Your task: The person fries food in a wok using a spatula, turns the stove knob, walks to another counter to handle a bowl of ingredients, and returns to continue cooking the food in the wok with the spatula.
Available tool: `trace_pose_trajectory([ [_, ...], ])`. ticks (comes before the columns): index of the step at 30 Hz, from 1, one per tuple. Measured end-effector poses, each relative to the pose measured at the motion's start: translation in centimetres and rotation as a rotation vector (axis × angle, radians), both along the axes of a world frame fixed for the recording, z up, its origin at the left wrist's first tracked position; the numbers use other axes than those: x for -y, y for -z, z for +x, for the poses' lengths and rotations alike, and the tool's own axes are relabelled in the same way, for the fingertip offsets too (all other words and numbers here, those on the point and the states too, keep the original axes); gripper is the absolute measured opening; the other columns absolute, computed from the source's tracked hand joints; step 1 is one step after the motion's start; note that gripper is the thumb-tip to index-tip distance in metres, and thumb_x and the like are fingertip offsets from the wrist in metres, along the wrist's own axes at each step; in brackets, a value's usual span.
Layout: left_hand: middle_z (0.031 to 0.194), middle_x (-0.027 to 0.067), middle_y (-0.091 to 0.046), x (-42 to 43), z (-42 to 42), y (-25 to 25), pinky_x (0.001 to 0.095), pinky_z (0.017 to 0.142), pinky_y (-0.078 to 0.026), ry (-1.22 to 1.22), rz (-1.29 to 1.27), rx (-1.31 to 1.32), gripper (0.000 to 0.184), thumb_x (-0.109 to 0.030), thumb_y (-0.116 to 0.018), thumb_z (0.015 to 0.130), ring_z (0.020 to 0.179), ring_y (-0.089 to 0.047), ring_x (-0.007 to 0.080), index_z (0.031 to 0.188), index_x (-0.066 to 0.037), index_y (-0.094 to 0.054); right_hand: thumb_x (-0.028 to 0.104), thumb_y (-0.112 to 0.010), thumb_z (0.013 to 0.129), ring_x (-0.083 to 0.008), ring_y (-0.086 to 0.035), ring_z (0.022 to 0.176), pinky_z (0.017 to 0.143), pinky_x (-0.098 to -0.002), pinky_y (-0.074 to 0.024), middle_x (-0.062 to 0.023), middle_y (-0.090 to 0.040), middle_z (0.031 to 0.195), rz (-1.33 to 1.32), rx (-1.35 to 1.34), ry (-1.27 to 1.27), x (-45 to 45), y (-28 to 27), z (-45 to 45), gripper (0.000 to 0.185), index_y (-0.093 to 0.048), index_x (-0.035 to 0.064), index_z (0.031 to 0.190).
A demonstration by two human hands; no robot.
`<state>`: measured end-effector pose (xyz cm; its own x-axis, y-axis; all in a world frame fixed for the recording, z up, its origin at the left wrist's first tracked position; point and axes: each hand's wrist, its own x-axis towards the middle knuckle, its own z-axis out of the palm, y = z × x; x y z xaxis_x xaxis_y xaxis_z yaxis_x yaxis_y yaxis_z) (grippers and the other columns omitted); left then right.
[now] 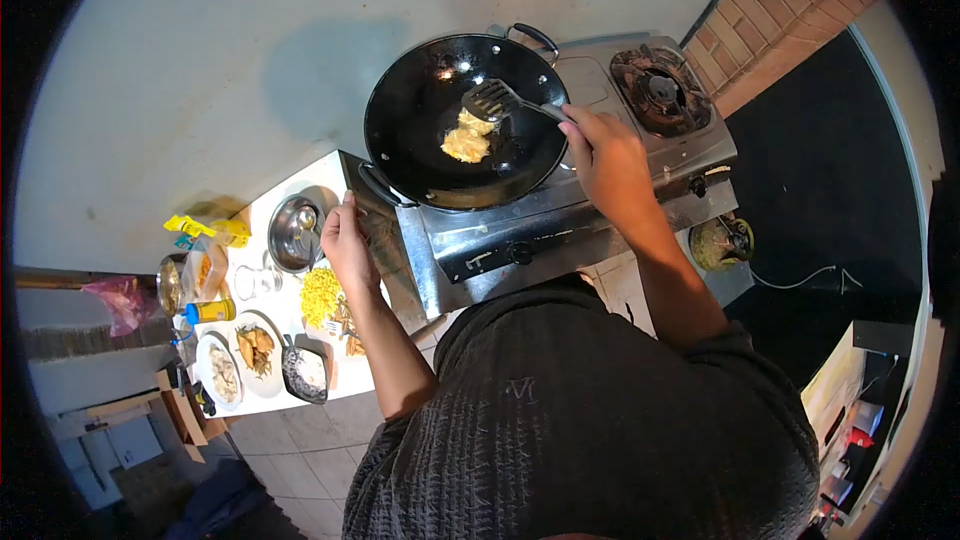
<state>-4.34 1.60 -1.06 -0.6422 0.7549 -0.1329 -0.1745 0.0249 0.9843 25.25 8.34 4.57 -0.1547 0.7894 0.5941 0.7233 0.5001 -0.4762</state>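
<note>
Dark textured cloth, a shirt worn by the person, is seen nearest the camera, with both forearms stretched forward past it. Beyond, a wide black wok is set on the left side of a metal gas stove. Low in the wok, a pale yellow cooked lump is seen, narrowing toward its upper end. Over that end the blade of a slotted spatula is held; whether the two are touching cannot be told.

By the right hand, the spatula's handle is gripped with the fingers wrapped closed. The left hand is held near the wok's left loop handle, its fingers curled; whether anything is pinched there cannot be told. To the left, dishes of food are laid out on a white table.

The spatula looks light and stiff, best held far back along its handle, away from the hot wok. The lump looks soft and easily torn, so it would be better supported from beneath with the flat blade than pinched. The glossy wok wall seems slick. The wok itself is probably heavy, and would best be steadied by its two loop handles, with the hands protected.
</note>
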Motion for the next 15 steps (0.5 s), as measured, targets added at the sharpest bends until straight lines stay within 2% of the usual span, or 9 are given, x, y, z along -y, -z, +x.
trace_pose_trajectory([
  [10,0.052,-0.0084,-0.036,-0.8,-0.1,0.5,0.0195,0.045,-0.020,0.039,-0.001,0.005,0.031,-0.024,-0.058,0.088,0.047,-0.027,0.0015,0.060,-0.011,-0.050,0.013,-0.060,0.081,-0.0352,-0.057,0.067,0.061,-0.0416,-0.0454,-0.0174,-0.058,0.073,0.068,-0.043,-0.022,0.2,0.2,1.0,0.017,-0.062,0.0021,0.095],
  [15,0.053,-0.0084,-0.036,-0.8,0.0,0.3,0.0194,0.044,-0.019,0.044,0.006,0.004,0.031,-0.024,-0.058,0.087,0.047,-0.027,0.0015,0.060,-0.011,-0.050,0.013,-0.061,0.081,-0.0349,-0.057,0.067,0.061,-0.0415,-0.0455,-0.0169,-0.058,0.072,0.014,-0.053,-0.005,0.9,0.0,1.2,0.018,-0.061,0.0014,0.094],
])
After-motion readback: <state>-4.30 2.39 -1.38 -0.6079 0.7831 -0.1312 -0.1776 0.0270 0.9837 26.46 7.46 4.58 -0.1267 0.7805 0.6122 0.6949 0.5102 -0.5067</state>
